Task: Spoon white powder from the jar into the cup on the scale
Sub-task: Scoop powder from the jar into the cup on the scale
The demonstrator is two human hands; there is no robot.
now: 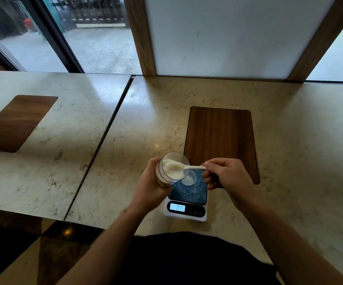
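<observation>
My left hand [149, 187] grips a clear jar [171, 168] of white powder, tilted with its mouth toward the right, above the scale's left edge. My right hand [226, 174] pinches the handle of a white plastic spoon [189, 167]. The spoon's bowl sits inside the jar's mouth, heaped with powder. A small clear cup [190, 178] with a little white powder stands on the dark platform of the kitchen scale [187, 204], partly hidden behind the jar's rim. The scale's lit display shows digits.
The scale rests on a pale marble counter [290, 140] near its front edge. A dark wooden inlay [221, 138] lies just behind the scale, and another wooden inlay [16, 122] sits at the far left. A seam splits the counter. Windows and a white panel stand behind.
</observation>
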